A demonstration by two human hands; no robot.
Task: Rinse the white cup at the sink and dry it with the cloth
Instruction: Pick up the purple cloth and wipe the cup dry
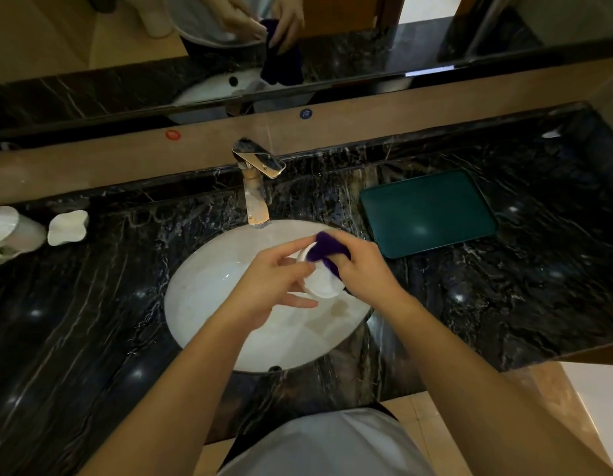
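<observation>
Above the sink (pixel 202 304), in front of the tap (pixel 255 187), the left hand (pixel 263 290) holds the white cup (pixel 320 285) on its side, fingers curled round the body, mouth turned away toward the tap. Just to its right, the right hand (pixel 363 266) grips the purple cloth (pixel 327 250) and presses it over the rim; the next wipe likely goes inside.

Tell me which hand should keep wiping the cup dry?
Right. The right hand already grips the purple cloth against the white cup, while the left hand steadies it.
</observation>
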